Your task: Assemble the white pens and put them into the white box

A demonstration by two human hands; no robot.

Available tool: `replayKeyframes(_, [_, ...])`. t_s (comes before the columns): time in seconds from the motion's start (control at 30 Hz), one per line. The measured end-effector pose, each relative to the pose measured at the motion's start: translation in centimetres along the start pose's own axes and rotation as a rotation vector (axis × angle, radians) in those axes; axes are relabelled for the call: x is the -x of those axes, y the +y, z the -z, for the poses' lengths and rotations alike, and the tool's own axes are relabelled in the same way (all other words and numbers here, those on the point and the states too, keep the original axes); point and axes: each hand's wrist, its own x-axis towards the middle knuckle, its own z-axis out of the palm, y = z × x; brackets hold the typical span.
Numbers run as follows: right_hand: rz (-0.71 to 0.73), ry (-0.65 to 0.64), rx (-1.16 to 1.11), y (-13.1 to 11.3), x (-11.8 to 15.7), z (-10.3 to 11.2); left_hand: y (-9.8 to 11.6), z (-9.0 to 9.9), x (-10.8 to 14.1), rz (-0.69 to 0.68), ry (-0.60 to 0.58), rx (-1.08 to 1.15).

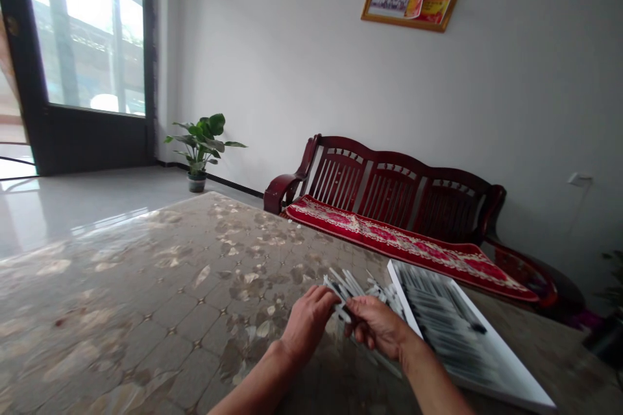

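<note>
My left hand [311, 318] and my right hand [377, 324] meet low over the table, their fingers closed and nearly touching. Between them are slim, pale pen-like sticks [343, 312] with dark parts; the fingers hide most of these, so I cannot tell how many each hand grips. Just beyond my hands lies a loose pile of similar whitish sticks [351, 282]. On the right, beside my right forearm, a shallow white box [523, 373] holds rows of grey, dark-tipped sticks [438, 311]. A few more sticks lie partly hidden under my right hand.
A patterned brown cover lies over the table [170, 311]. Behind its far edge stands a dark red wooden bench [389, 188] with a red floral runner [370, 227]. At the back left are a potted plant [197, 155] and a dark-framed glass door [97, 136].
</note>
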Motion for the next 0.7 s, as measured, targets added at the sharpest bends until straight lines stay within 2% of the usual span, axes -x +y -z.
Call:
replayKeyframes(0.13, [0.103,0.378,0.713,-1.3,-3.6,0.4,-0.7,-0.4,-0.4,0.408,0.244,0.32])
replayKeyframes(0.2, [0.107,0.44,0.939,-1.8,-5.2,0.2,-1.1,-0.5,-0.6,0.546,0.294,0.465])
replayKeyframes(0.4, [-0.028,0.419,1.161,-1.8,-7.7,-0.8,-2.2,-1.0,-1.1,0.805,0.453,0.826])
replayKeyframes(0.53, [-0.075,0.399,1.223,-1.5,-8.1,-1.2,-2.5,-1.5,-1.2,0.908,0.509,0.976])
replayKeyframes(0.7, [-0.082,0.418,1.211,-1.3,-7.8,-1.0,-2.2,-1.5,-1.4,0.957,0.527,1.047])
